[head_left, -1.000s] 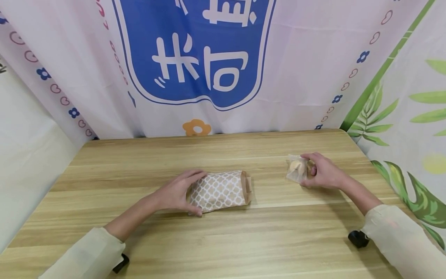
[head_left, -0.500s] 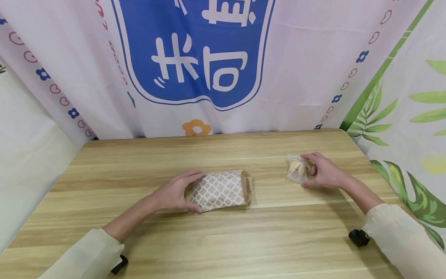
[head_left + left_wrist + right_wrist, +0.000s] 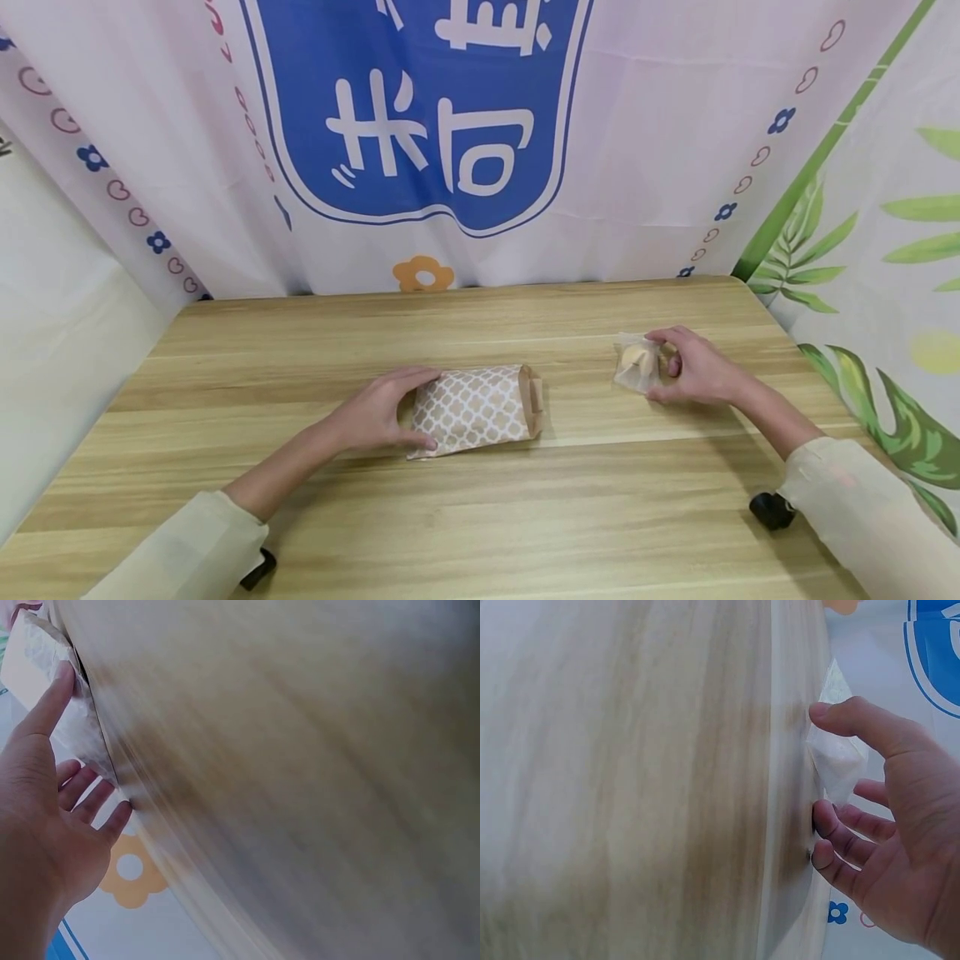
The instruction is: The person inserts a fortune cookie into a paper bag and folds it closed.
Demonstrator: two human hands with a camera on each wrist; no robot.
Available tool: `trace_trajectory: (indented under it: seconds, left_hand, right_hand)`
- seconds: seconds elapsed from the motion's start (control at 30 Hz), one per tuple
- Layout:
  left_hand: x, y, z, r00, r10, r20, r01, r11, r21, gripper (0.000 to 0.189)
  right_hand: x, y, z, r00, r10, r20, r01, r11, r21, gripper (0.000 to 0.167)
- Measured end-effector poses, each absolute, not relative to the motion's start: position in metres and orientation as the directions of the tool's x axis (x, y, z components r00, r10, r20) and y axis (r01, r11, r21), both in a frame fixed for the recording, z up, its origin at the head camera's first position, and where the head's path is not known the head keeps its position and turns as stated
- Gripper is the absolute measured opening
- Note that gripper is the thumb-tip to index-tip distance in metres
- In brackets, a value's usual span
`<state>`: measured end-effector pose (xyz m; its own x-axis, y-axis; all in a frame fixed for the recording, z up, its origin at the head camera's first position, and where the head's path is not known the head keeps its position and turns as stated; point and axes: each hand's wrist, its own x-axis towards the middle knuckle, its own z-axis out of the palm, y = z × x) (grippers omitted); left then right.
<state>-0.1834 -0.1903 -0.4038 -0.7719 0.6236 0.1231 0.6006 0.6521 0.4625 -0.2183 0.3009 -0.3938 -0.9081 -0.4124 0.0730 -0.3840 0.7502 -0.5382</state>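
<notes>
Hands [image 3: 378,414] [image 3: 696,368], patterned bag [image 3: 476,408], packet [image 3: 635,364], nearly unmoved

On the wood-grain table [image 3: 525,517], a patterned paper bag [image 3: 474,408] and, seemingly, a clear-wrapped cookie [image 3: 635,362].

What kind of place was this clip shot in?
Probably a small booth set up for recording, though the wider room is out of view: a wood-grain table backs onto a cloth-like printed backdrop, with a leaf-print sheet along the right.
</notes>
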Motion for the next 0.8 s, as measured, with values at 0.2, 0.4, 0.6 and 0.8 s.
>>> trace_trajectory:
  seconds: [0.2, 0.4, 0.6, 0.8]
  left_hand:
    - [-0.1824, -0.1895, -0.4022, -0.784, 0.611, 0.110, 0.581, 0.659, 0.477, 0.099]
    - [-0.1817, -0.1898, -0.4020, -0.784, 0.609, 0.118, 0.585, 0.664, 0.465, 0.096]
    - [-0.1827, -0.1902, -0.4025, -0.784, 0.609, 0.119, 0.586, 0.663, 0.466, 0.094]
    - [-0.1818, -0.1895, -0.4017, -0.787, 0.606, 0.112, 0.579, 0.665, 0.471, 0.094]
  right_hand:
    - [-0.2183, 0.2993, -0.3931, -0.906, -0.421, 0.052, -0.382, 0.758, -0.529, 0.095]
    - [-0.2191, 0.3000, -0.3937, -0.900, -0.432, 0.052, -0.393, 0.754, -0.526, 0.097]
    - [-0.2186, 0.2997, -0.3957, -0.900, -0.431, 0.069, -0.401, 0.754, -0.520, 0.090]
    - [-0.2187, 0.2994, -0.3952, -0.890, -0.451, 0.069, -0.421, 0.753, -0.506, 0.094]
